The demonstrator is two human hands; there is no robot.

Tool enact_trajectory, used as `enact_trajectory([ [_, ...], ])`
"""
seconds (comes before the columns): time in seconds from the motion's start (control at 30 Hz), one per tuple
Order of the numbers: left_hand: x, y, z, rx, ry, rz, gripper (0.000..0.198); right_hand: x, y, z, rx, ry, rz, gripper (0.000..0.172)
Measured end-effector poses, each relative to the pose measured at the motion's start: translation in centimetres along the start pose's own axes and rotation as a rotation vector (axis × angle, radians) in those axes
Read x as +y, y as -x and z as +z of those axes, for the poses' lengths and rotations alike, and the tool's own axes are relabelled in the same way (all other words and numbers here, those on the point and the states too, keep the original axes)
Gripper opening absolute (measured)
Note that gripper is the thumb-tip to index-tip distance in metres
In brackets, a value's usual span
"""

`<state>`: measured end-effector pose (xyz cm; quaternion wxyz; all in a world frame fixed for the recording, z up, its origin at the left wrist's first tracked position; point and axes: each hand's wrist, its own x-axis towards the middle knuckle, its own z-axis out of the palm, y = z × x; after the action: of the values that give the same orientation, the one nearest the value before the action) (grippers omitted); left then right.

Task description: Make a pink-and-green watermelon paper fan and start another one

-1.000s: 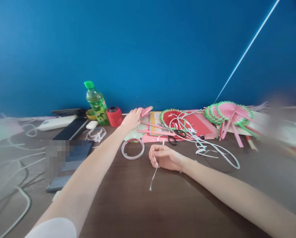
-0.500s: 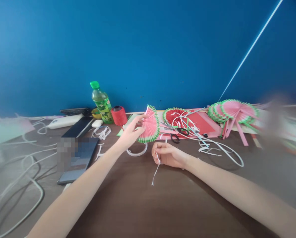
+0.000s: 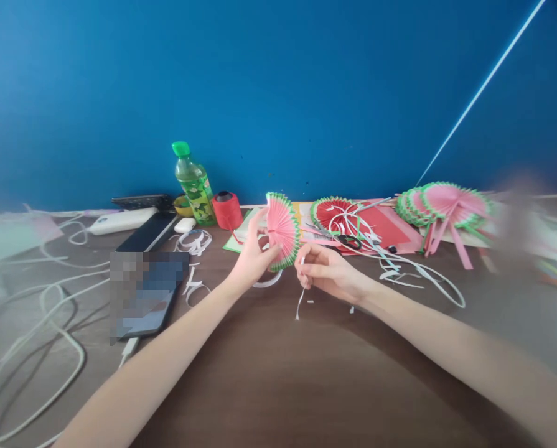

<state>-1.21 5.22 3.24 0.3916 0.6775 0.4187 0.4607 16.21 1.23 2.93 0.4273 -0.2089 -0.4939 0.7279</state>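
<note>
My left hand (image 3: 254,252) is closed on a pleated pink paper fan (image 3: 284,231) with a green and white rim, held half-opened above the table. Just to its right, my right hand (image 3: 327,270) pinches a thin white strip (image 3: 299,305), whose loose, frayed end hangs down below the fingers. Both hands are close together, the right fingertips near the fan's lower right edge. Behind the left wrist a white ring (image 3: 267,281) lies on the table, partly hidden. Small white scraps lie under the right hand.
Behind the hands lie a red fan (image 3: 333,214), scissors (image 3: 350,241) and tangled white strips (image 3: 427,274). More pink fans (image 3: 450,202) are stacked at right. On the left are a green-capped bottle (image 3: 195,186), a red thread spool (image 3: 227,210), a phone (image 3: 154,298) and looping cables (image 3: 75,339).
My right hand has moved up and closer to the fan, carrying the white strip. My left hand still holds the fan, which has turned slightly more upright. The view has shifted a little.
</note>
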Motion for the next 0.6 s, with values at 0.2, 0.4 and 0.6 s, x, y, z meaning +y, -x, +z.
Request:
enact_trajectory([
  [0.2,0.2,0.4,1.5,-0.099,0.056,-0.032,0.035,-1.0,-0.2,0.0,0.161,0.103,-0.103,0.015],
  [0.4,0.3,1.1,1.6,-0.017,-0.292,0.256,0.035,-1.7,0.1,0.4,0.238,0.111,-0.175,0.019],
  [0.6,-0.1,2.0,1.8,0.09,-0.305,0.128,0.028,-1.9,0.3,0.9,0.261,0.159,-0.213,0.017],
])
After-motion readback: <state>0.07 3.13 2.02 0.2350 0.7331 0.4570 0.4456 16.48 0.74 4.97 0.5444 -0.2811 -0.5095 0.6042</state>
